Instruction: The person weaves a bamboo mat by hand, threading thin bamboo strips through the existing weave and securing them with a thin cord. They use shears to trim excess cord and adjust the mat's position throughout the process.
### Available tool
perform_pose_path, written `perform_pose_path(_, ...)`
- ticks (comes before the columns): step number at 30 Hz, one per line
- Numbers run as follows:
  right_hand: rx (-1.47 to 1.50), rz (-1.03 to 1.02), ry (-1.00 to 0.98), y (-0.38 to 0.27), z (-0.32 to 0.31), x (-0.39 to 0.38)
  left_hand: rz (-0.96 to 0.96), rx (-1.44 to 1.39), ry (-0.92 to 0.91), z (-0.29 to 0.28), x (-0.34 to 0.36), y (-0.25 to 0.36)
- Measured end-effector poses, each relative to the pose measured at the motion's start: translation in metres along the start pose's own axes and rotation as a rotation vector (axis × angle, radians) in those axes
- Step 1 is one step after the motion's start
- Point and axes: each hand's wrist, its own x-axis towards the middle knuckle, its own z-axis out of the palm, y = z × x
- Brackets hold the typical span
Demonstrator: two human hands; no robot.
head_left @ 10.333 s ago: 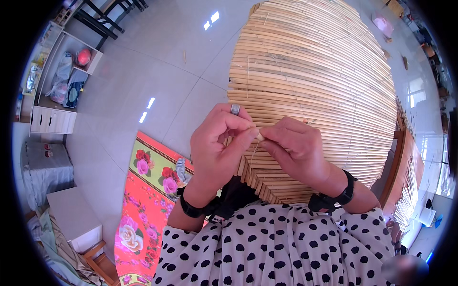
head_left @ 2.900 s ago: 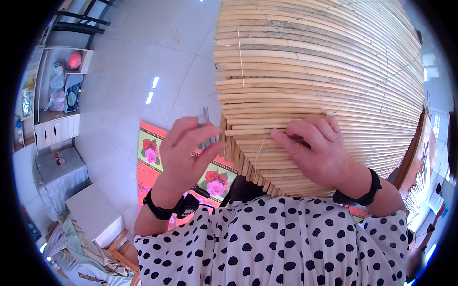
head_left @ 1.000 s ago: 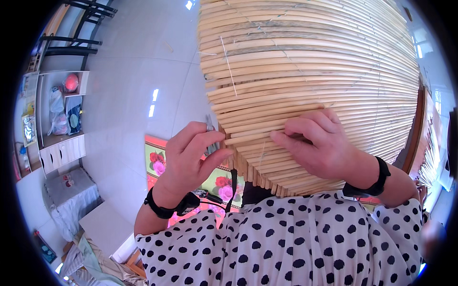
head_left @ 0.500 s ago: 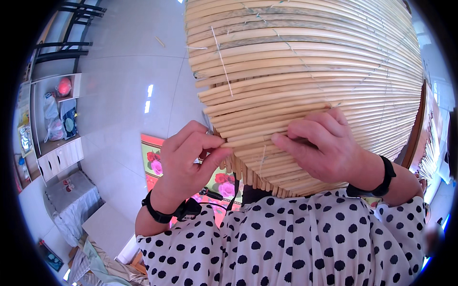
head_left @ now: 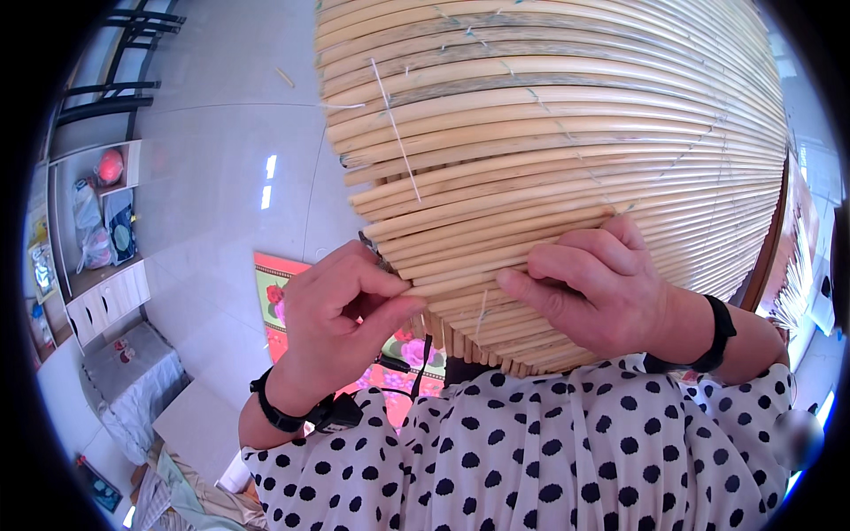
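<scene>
— How is the stick [head_left: 456, 282] held?
— Its left end is pinched between thumb and forefinger of the left hand [head_left: 341, 314], at the left edge of the mat [head_left: 549, 115].
— And the right hand [head_left: 598, 292]?
— It is laid, half curled, on the mat; whether anything is gripped cannot be told.
</scene>
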Motion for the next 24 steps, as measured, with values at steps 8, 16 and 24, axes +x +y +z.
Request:
perform_pose_path(8,-0.044,0.017,-0.041,0.008,0.000,0.001,0.003,0.018,0.009,0.008,0.013,-0.008)
perform_pose_path(16,-0.061,0.029,-0.002,0.002,0.001,0.001,0.004,0.003,0.039,0.006,0.004,-0.005)
perform_pose_path(24,-0.108,0.006,-0.036,-0.007,-0.002,0.000,0.057,-0.287,0.158,0.008,-0.015,-0.027)
